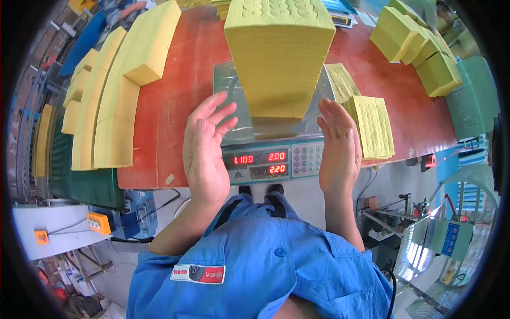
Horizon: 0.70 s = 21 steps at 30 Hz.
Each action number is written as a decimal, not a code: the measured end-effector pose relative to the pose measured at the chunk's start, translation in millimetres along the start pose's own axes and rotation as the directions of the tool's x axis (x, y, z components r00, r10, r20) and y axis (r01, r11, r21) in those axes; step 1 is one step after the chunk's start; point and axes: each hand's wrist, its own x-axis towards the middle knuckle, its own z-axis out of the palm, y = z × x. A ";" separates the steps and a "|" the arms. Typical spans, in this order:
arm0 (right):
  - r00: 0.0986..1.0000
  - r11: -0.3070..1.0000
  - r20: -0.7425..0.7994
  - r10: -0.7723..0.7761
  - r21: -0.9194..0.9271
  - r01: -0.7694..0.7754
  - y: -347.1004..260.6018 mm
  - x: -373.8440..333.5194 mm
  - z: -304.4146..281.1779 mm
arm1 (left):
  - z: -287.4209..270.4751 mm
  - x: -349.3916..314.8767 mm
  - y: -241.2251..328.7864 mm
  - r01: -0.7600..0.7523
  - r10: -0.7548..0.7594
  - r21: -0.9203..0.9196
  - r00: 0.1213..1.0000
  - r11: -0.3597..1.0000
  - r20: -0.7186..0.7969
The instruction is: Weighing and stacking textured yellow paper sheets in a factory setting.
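A tall stack of yellow embossed sheets [279,64] stands upright on the metal pan of a digital scale [228,127], whose red display is lit. To the left of the stack is my left hand [207,143], fingers raised and apart, holding nothing. My right hand [340,141] is on the other side, palm turned inward and fingers stretched out. Neither hand appears to touch the stack; both hover near the pan's sides. Beside my right hand, a shorter pile of the same yellow sheets [374,126] rests on the red table [175,122].
Long rows of yellow stacks [117,111] line the table's left side. More yellow blocks [419,45] sit at the far right next to a green perforated crate [473,95]. A blue motor [141,212] is below left, and metal equipment [425,239] stands below right.
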 end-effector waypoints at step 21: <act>0.974 0.989 0.170 0.146 -0.004 -0.148 -4.2 -21.8 -29.7 | 0.1 -63.7 -1.9 0.027 -0.014 0.085 0.988 0.996 -0.154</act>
